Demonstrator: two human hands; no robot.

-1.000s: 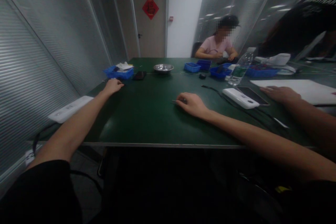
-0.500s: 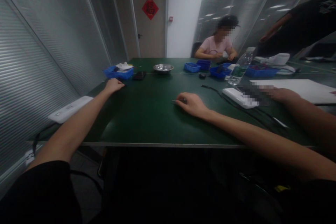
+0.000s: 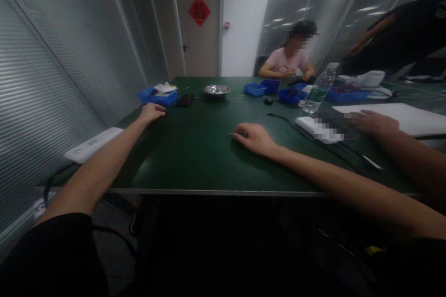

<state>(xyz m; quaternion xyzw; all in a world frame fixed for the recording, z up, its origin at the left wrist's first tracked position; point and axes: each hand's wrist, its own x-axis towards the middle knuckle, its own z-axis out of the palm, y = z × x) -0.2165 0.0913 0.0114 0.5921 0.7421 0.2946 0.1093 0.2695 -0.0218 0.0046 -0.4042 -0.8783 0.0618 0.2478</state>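
My left hand [image 3: 152, 112] rests on the green table, just in front of a blue basket [image 3: 159, 97] with white tissue in it. Its fingers are slightly apart, and nothing shows between them. A dark flat phone-like thing [image 3: 185, 100] lies to the right of that hand. My right hand [image 3: 253, 139] lies mid-table with its fingers curled around a small dark thing [image 3: 245, 133]. A thin pale tip [image 3: 230, 135] pokes out to the left of these fingers. What kind of thing it is stays hidden by the hand.
A steel bowl [image 3: 217, 92] stands further back. To the right are blue baskets [image 3: 255, 89], a water bottle [image 3: 318, 90], a white device [image 3: 308, 126] with cables and another person's hand [image 3: 378, 123]. A white power strip [image 3: 92, 146] lies left. Someone sits across the table.
My left hand's fingers have loosened a little and spread slightly. My right hand has stayed still. The neighbour's hand at the right has shifted and turned over the board.
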